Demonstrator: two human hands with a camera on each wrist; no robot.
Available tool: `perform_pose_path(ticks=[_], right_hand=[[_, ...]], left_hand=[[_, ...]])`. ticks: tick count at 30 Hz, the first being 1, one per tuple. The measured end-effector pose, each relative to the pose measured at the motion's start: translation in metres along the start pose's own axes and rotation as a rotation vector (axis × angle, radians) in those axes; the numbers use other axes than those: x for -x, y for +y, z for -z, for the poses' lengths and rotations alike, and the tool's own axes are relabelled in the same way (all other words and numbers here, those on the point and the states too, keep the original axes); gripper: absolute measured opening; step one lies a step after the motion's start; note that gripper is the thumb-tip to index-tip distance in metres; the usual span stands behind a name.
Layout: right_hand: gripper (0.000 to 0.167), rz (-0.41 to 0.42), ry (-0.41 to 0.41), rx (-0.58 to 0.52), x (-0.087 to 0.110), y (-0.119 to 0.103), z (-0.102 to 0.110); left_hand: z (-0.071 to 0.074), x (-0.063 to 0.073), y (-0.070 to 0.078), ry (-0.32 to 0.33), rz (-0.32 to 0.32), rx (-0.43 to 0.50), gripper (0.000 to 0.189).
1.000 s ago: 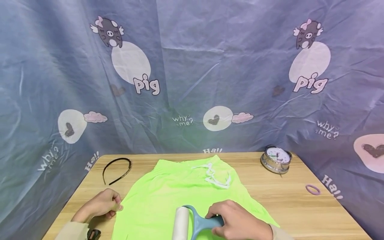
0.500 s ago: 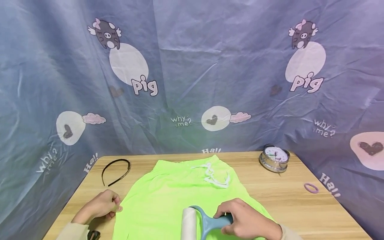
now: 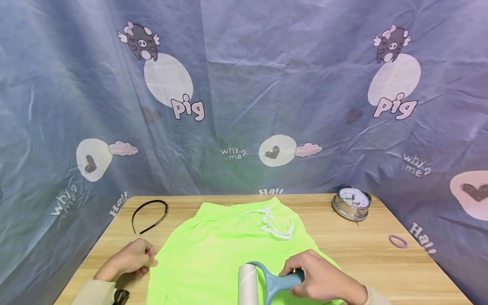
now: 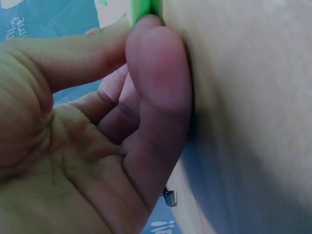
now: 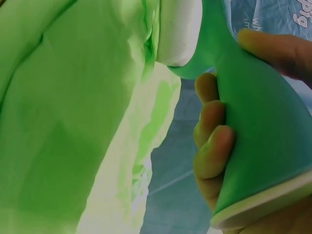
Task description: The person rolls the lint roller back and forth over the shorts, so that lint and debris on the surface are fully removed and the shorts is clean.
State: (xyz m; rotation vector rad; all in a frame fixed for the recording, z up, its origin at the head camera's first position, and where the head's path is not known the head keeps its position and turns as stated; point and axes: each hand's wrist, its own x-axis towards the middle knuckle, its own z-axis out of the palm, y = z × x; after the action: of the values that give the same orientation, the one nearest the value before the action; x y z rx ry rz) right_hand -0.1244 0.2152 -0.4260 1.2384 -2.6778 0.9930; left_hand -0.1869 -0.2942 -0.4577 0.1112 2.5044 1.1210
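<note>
Neon green shorts (image 3: 213, 250) with a white drawstring (image 3: 272, 226) lie spread on the wooden table, waistband at the far side. At their left edge my left hand (image 3: 133, 257) pinches the cloth; the left wrist view shows thumb and fingertips meeting at a sliver of green fabric (image 4: 140, 10). My right hand (image 3: 318, 277) grips the blue handle of a lint roller (image 3: 280, 283), fingers wrapped round it in the right wrist view. The white roll (image 3: 248, 286) rests on the right-middle part of the shorts, and its near end runs out of the head view.
A black headband (image 3: 150, 217) lies at the back left of the table (image 3: 381, 262). An alarm clock (image 3: 351, 203) sits at the back right, with a purple ring (image 3: 398, 241) nearer me. Printed blue cloth (image 3: 244, 106) hangs along the back and sides.
My right hand has slid the lint roller to the right across the shorts. The left hand keeps its pinch on the left edge; the head view shifts slightly.
</note>
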Motion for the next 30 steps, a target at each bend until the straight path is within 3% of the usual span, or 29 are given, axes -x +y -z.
perform_pose_path(ticks=[13,19,30], right_hand=[[0.039,0.004,-0.079,-0.046,0.012,0.015,0.021],[0.04,0.047,-0.064,0.005,0.019,0.019,0.027],[0.039,0.042,-0.051,0.066,0.031,0.023,0.037]], left_hand=[[0.001,-0.003,0.004,0.005,-0.004,-0.01,0.017],[0.002,-0.003,0.003,0.003,-0.001,-0.008,0.018],[-0.001,0.0,0.001,-0.006,0.015,-0.001,0.019]])
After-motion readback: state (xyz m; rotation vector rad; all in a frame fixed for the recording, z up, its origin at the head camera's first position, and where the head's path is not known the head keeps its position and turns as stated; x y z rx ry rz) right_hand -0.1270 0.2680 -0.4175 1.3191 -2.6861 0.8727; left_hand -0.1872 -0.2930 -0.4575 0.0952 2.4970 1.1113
